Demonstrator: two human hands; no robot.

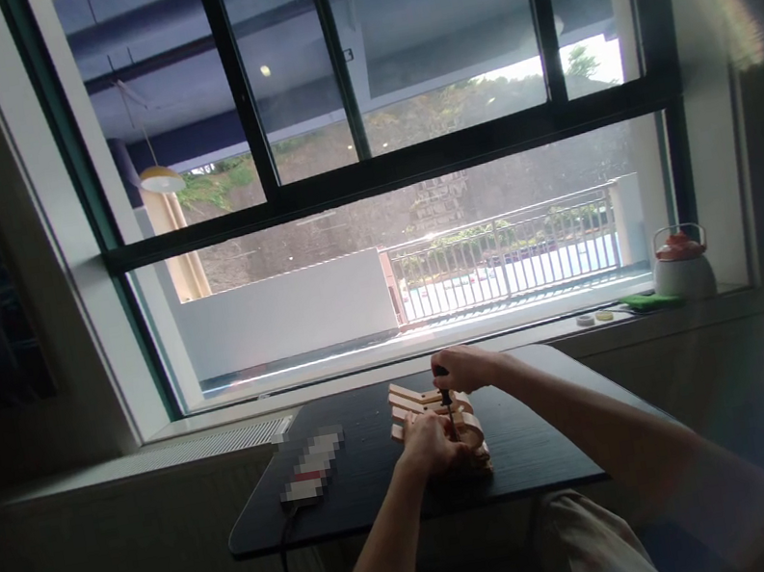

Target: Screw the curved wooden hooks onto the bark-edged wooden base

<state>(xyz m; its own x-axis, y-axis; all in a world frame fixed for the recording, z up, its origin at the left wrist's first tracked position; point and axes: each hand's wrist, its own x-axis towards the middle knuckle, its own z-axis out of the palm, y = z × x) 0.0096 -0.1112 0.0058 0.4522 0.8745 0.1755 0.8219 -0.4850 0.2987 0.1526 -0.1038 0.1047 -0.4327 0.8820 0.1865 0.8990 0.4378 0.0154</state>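
A light wooden assembly [474, 429] with several slats and rounded ends rests on the dark table in front of me. My right hand [465, 369] is closed around the dark handle of a screwdriver [447, 402], held upright with its shaft pointing down at the wood. Against the near left side of the assembly, my left hand [432, 444] grips the wood, its fingers close to the screwdriver's lower end. The screwdriver's tip and whatever it meets are hidden by the left fingers.
The black table [539, 435] stands against the window sill. On its left lies a blurred-out device [314, 468] with a cable [287, 570] hanging over the front edge. A white jar with a red lid [681, 265] and a green object [650, 302] sit on the sill at right.
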